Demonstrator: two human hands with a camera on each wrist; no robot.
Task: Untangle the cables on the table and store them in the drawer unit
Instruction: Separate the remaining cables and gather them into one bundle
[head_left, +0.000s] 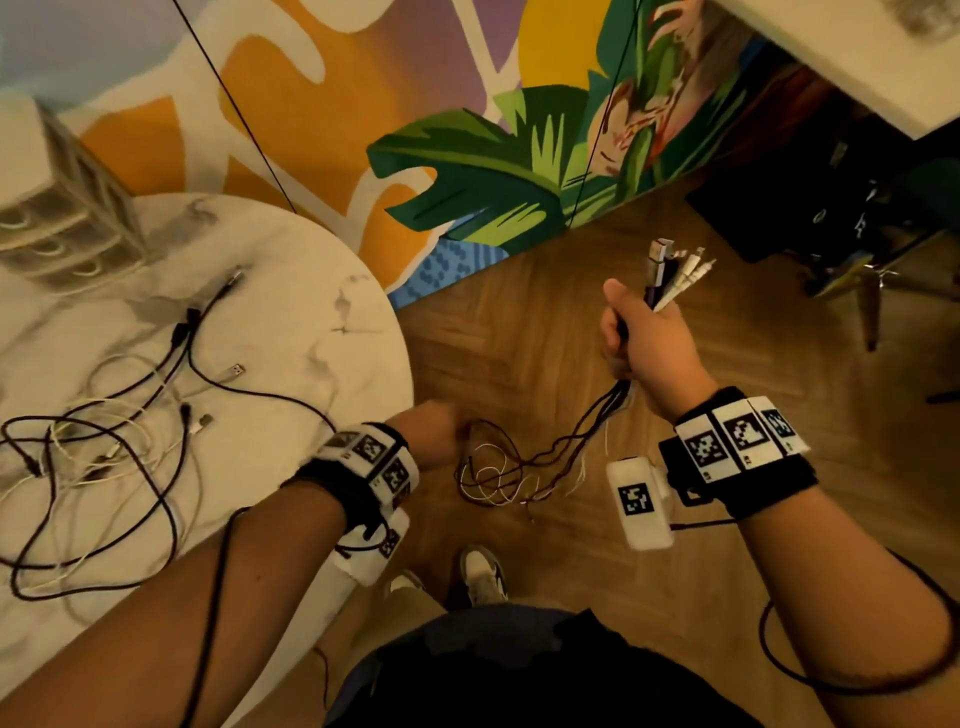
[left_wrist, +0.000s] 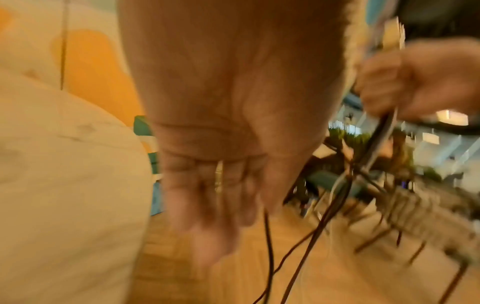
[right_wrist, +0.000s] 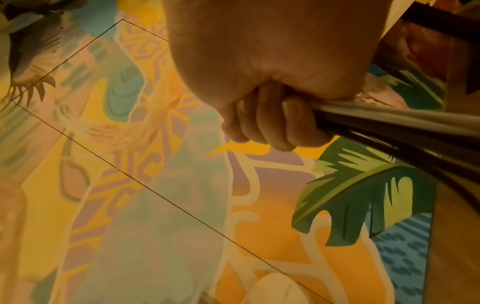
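The right hand (head_left: 647, 343) is clenched around a bundle of cables (head_left: 540, 457), black and white strands gathered in the fist. Their plug ends (head_left: 670, 270) stick up out of the top of the fist, pointing toward 1 o'clock in the head view. Below the fist the strands hang out and trail toward 8 o'clock, sagging in loose loops above the wooden floor (head_left: 519, 332). In the right wrist view the fingers (right_wrist: 270, 121) are curled tight around the dark and pale strands, which run off toward 4 o'clock.

The left hand (head_left: 431, 431) is at the far end of those loops, just off the tabletop's edge. The left wrist view is blurred; there the fingers (left_wrist: 207, 205) hang downward, loosely bent, and a dark strand drops from beside them, but I cannot tell whether they are pinching it or only touching it.

More cables (head_left: 104, 441) lie on the round marble tabletop (head_left: 311, 291), at 9 o'clock from the left hand: black and white leads crossing over one another in a loose tangle, with a few plugs lying free near the middle. The drawer unit (head_left: 62, 208), pale and blurred, stands on the tabletop at 11 o'clock from that tangle, well apart from both hands.

A painted wall (head_left: 467, 104) with green leaves rises behind the tabletop.
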